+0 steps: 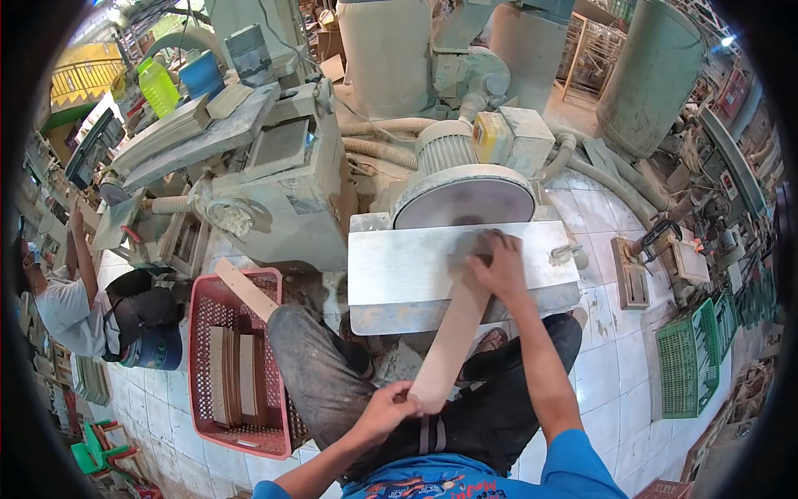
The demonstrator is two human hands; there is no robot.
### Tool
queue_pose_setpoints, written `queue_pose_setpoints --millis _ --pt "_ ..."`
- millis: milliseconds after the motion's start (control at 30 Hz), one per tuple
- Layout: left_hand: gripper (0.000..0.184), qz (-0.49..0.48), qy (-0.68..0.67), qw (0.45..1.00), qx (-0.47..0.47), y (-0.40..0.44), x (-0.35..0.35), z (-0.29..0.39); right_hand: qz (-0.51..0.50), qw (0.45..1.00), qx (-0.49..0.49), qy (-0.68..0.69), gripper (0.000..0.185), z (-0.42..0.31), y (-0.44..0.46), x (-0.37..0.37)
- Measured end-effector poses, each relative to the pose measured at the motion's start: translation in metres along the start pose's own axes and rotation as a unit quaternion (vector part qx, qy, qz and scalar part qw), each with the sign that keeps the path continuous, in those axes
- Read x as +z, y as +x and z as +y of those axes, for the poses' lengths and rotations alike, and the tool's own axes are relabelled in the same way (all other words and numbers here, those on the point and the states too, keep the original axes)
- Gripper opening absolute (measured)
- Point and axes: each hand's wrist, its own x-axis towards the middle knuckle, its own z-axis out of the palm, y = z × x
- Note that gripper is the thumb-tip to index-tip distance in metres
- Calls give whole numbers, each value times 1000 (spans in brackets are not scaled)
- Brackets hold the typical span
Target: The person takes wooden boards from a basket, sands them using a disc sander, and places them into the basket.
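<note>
A long flat wooden board (453,341) slants from my lap up onto the white work table (391,262) of a disc sander. At its near end, my left hand (391,412) pinches the corner between thumb and fingers. My right hand (500,264) is curled over the far end, pressing it on the table. That far end lies close to the round sanding disc (465,204); my fingers hide whether it touches. The motor (449,148) sits behind the disc.
Left of my knee stands a red basket (283,366) with several wooden boards (224,374). Another board (245,289) leans across its rim. A dusty machine (291,191) stands beyond it. A seated person (71,308) is at far left. Green crates (682,358) stand right.
</note>
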Motion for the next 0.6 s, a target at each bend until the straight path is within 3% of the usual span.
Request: queue_pose_setpoints --millis 33,100,133,200,233,300,600 --pt "37 -23 20 999 -26 -1 3 -2 -21 999 -34 18 56 -4 0 13" --pt "35 -39 35 997 -52 5 8 -16 -41 986 9 162 56 -36 -3 20" --pt "33 -55 50 994 -78 9 11 -20 -40 986 10 162 56 -47 -8 22" --pt "32 -67 61 992 -83 11 19 -17 9 999 50 19 57 -66 -17 24" --pt "31 -78 69 991 -89 13 22 -16 9 999 49 18 57 -74 -19 21" --pt "31 -87 68 990 -89 18 25 -22 -60 991 93 -72 56 -86 -22 13" --pt "31 -108 44 990 -84 26 37 -23 -45 995 53 -70 52 -86 -17 32"
